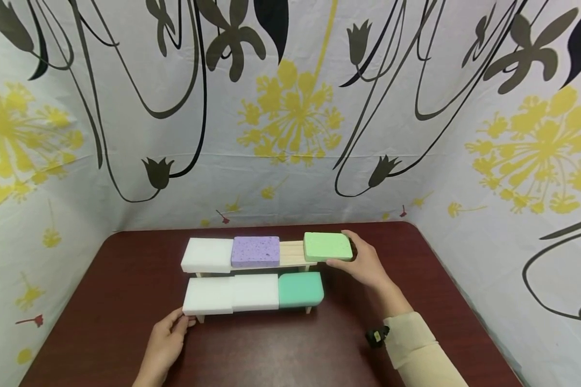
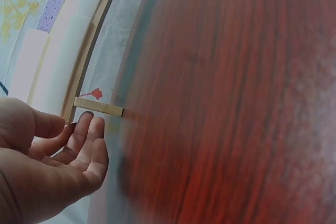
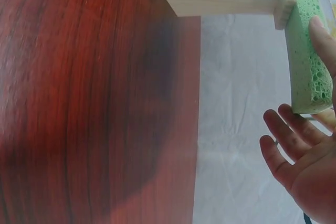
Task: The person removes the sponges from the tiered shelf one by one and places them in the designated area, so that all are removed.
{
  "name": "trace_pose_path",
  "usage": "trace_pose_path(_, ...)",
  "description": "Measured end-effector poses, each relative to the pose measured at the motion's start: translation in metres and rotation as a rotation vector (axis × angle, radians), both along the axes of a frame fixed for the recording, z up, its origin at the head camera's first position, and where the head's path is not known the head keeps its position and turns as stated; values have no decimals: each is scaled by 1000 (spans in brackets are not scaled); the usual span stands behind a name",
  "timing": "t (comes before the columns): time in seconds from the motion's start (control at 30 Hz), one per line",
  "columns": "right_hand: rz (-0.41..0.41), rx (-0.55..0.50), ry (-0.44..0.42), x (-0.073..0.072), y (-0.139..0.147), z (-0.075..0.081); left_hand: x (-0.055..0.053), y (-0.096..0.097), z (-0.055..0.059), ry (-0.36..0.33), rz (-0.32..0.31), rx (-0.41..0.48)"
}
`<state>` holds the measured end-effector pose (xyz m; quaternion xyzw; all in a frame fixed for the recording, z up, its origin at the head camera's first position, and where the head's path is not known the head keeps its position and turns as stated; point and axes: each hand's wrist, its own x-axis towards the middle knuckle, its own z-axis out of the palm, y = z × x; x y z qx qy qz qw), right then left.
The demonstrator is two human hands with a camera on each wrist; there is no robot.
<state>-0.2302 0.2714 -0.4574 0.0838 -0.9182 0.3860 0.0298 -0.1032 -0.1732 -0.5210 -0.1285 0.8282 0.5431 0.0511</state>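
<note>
A two-level wooden rack [image 1: 291, 253] stands on the table, its upper tier behind the lower one. My right hand [image 1: 366, 262] holds a light green sponge [image 1: 327, 246] by its right end, thumb in front, at the upper tier's right end. In the right wrist view, the sponge's porous face [image 3: 318, 74] shows under the thumb. My left hand [image 1: 167, 338] pinches the lower tier's front left corner between thumb and index finger; its other fingers curl loosely near a short wooden leg [image 2: 100, 106].
White sponges [image 1: 255, 292] and a teal sponge [image 1: 300, 289] line the lower tier. A white sponge [image 1: 207, 255] and a purple sponge [image 1: 255, 251] sit on the upper tier, with bare slats right of the purple one. Patterned cloth [image 1: 290, 188] surrounds the dark red table [image 1: 290, 349].
</note>
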Motion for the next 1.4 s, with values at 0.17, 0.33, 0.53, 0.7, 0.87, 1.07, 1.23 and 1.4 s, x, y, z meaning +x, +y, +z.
trace_pose_path(0.17,-4,15,20,-2,10,-3,0,-1,0,-2,22,46)
trace_pose_path(0.33,-21,20,29,-1,21,-5,-2,-1,1,-4,33,53)
trace_pose_path(0.53,-37,31,43,-2,34,-13,-3,-2,0,-9,48,90)
trace_pose_path(0.7,-56,73,15,-3,44,-25,-3,-3,-2,-7,53,124)
trace_pose_path(0.87,-40,101,-24,-5,51,-40,-3,-3,-2,-11,58,149)
trace_pose_path(1.07,-1,114,-51,-7,51,-52,-3,-3,-1,-22,73,208)
trace_pose_path(1.23,44,143,-61,-8,49,-62,-3,-4,-4,-51,83,255)
trace_pose_path(1.4,71,170,-55,-8,47,-68,-4,-6,-5,-60,95,295)
